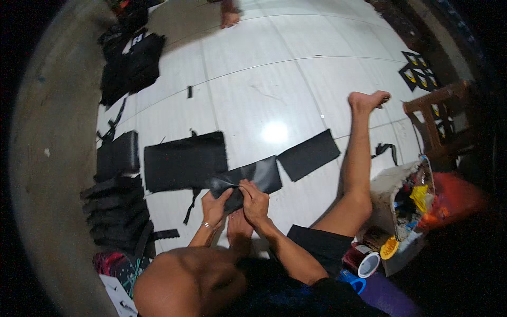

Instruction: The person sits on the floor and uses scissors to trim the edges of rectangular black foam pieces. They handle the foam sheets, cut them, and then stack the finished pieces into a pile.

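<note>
Pinching a shiny black sheet [248, 178] at its near edge, left hand [214, 207] and right hand [254, 202] both clamped tight on it. Lying low over the white floor [264, 90], beside a bigger black cloth [185, 161]. Looks soft, light, bendy, maybe slippery; best held at edges.
</note>
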`<state>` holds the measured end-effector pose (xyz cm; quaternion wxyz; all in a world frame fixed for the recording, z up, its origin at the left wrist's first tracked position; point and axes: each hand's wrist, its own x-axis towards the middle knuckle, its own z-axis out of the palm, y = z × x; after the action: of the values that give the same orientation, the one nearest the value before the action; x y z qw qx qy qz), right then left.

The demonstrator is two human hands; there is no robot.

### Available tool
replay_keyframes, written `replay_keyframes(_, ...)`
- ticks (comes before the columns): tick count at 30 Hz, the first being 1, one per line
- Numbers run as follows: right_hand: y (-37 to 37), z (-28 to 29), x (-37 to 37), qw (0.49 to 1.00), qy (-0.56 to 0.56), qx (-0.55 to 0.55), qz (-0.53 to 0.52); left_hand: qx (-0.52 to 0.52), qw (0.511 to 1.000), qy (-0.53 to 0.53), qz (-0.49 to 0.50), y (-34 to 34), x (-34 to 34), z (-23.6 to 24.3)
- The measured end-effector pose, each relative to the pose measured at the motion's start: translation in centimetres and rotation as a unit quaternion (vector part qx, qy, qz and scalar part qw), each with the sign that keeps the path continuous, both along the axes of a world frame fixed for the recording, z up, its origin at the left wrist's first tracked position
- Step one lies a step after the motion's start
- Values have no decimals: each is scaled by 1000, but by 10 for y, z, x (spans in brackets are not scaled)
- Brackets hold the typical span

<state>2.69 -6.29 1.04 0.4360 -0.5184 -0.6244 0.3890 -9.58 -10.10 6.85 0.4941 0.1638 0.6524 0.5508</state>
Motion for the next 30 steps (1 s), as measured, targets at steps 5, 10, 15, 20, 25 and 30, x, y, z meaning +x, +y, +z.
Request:
replay_keyframes(5,92,8,82,973,43,-133,-184,-51,996,-39,58,-21,-20,-14)
replay_keyframes(10,139,-45,169,917,253,-169,-258,10,997,-48,57,-16,-15,-21)
replay_keyframes(15,148,-63,170,911,265,-185,-256,-21,998,-41,47,-25,-27,-22)
replay_keyframes(20,167,-66,194,903,292,-183,-256,-37,998,-40,35,-26,-31,-26)
replay_keyframes(25,163,-71,190,906,270,-194,-261,-50,998,-36,25,-26,-29,-33)
replay_keyframes(30,153,-50,188,931,87,-117,-336,-48,992,-111,38,-28,-32,-23)
